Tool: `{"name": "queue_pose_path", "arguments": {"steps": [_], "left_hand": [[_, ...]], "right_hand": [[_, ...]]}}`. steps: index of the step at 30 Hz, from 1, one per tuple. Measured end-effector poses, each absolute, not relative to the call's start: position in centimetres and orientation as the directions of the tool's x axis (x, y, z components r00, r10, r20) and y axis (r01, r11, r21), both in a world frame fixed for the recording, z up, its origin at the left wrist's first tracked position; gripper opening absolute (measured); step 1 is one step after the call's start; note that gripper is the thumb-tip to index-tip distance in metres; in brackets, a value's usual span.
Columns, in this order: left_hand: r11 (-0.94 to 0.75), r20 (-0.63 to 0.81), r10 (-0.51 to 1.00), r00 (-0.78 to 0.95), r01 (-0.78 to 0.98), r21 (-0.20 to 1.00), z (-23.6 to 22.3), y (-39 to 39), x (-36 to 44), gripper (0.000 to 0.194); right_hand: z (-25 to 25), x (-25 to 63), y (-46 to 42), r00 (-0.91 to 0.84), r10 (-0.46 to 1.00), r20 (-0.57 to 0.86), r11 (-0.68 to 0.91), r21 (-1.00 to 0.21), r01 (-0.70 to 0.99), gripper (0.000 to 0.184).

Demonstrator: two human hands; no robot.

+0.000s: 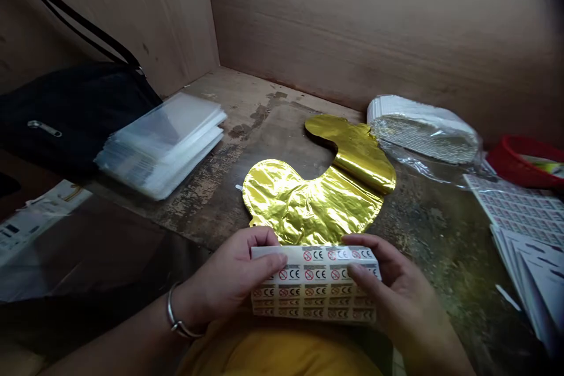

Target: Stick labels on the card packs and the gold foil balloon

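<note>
A white sheet of CE stickers (315, 292), printed in rows with red prohibition marks, is held up in front of me by both hands. My left hand (240, 267) pinches its upper left corner, thumb on the printed face. At the upper right, my right hand (383, 276) grips the sheet with the thumb in front and fingers behind. Just beyond the sheet lies a flat gold foil balloon (308, 200), curved in shape and partly folded over at its far right. The sheet's top edge overlaps the balloon's near edge in view.
A stack of clear plastic sleeves (163, 147) lies left, beside a dark zippered bag (74, 111). At the back right sit a plastic-wrapped white bundle (425, 129) and a red ring-shaped item (513, 158). More sticker sheets (520, 205) lie at right. Wooden walls (374, 23) enclose the table.
</note>
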State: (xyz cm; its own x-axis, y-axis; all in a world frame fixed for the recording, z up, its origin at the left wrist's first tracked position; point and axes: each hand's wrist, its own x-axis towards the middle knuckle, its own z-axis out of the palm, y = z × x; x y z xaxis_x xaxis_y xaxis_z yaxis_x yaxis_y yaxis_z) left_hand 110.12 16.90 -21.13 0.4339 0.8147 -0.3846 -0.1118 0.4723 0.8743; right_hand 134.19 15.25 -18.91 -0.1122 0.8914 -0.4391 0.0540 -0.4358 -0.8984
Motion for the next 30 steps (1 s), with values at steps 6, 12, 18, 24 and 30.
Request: {"name": "queue_pose_path", "arguments": {"steps": [6,12,18,24,30], "left_hand": [[0.219,-0.242,0.924,0.295,0.108,0.97,-20.2,15.6,110.5,0.035],[-0.233,-0.016,0.896,0.445,0.5,0.834,-18.6,15.7,109.5,0.031],[0.359,-0.46,0.729,0.506,0.289,0.887,-19.7,16.2,109.8,0.022],[0.404,-0.461,0.72,0.519,0.227,0.886,-19.9,15.7,110.2,0.021],[0.375,-0.408,0.731,0.547,0.176,0.91,-20.5,15.5,110.2,0.022]], "right_hand": [[-20.2,134.5,15.1,-0.051,0.893,-0.447,-0.446,-0.894,0.039,0.025],[-20.3,132.8,13.3,-0.009,0.913,-0.407,-0.406,-0.912,0.058,0.026],[-20.0,132.8,13.4,-0.033,0.998,-0.048,-0.024,-0.852,0.523,0.015],[-18.6,132.5,14.7,-0.495,0.771,0.4,0.628,-0.352,0.694,0.024],[-18.3,131.2,15.0,-0.52,0.806,0.283,0.587,-0.49,0.644,0.015]]}}
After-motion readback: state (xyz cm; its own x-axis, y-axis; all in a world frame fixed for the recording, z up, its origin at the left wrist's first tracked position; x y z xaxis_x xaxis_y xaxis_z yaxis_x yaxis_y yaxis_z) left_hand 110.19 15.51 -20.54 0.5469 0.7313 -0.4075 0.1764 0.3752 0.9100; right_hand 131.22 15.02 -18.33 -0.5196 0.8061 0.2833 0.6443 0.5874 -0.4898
